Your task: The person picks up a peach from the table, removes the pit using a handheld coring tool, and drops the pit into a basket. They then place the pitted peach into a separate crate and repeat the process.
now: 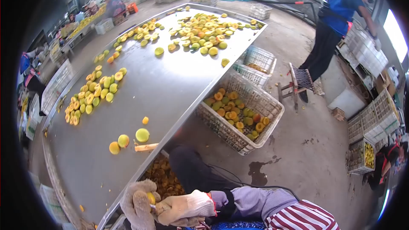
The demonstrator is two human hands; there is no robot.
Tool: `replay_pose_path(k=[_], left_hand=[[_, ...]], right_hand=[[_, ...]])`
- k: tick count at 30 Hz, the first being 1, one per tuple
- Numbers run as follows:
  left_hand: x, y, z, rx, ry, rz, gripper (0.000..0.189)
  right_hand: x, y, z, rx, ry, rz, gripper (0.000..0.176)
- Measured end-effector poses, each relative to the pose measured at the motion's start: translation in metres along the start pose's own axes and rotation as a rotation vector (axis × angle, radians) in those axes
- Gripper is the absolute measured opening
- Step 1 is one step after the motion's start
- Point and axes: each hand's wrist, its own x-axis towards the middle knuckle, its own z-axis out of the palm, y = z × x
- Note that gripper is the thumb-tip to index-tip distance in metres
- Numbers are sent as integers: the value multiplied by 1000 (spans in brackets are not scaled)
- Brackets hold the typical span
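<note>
At the bottom, close to the metal table's edge, my left hand in a tan knit glove is closed around a small yellow apricot. My right hand, also gloved, is curled up against the fruit. Its fingers are wrapped round something hidden; a small pale bit shows by the fingertips. Just beyond the hands, below the table edge, lies a heap of brownish-orange fruit pieces. On the metal table are a few loose apricots and a light wooden stick near the edge.
Cut apricots lie in a left cluster and a far pile. A plastic crate of apricots stands on the floor right of the table, before a second crate. Beyond are a stool and a person in blue.
</note>
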Motion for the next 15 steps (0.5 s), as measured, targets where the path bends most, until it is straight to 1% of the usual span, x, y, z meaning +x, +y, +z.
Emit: replay_pose_path(k=[1, 2, 3, 4, 7, 9, 13, 14, 15], left_hand=[[-3, -2, -2, -5, -9, 14, 51], [-2, 6, -14, -152, -168, -100, 48], [-4, 8, -10, -128, -116, -97, 48], [-3, 11, -7, -136, -121, -93, 48], [-4, 10, -5, -143, -141, -81, 47], [-4, 11, -4, -105, -136, -71, 47], [-8, 13, -3, -135, -142, -56, 47], [-11, 11, -2, -132, -145, -53, 47], [-15, 8, 0, -129, -111, 0, 48]], right_hand=[[-2, 1, 0, 21, -33, -7, 26], [-1, 5, 1, 46, -44, -54, 29], [2, 15, -7, 24, -86, -55, 27], [8, 21, -8, -109, 10, -187, 26], [16, 29, -15, -275, 141, -298, 28], [25, 37, -28, -151, 20, -69, 26], [39, 49, -48, 104, -245, 395, 24], [30, 43, -38, 103, -245, 390, 24], [15, 38, -25, 23, -190, 206, 26]])
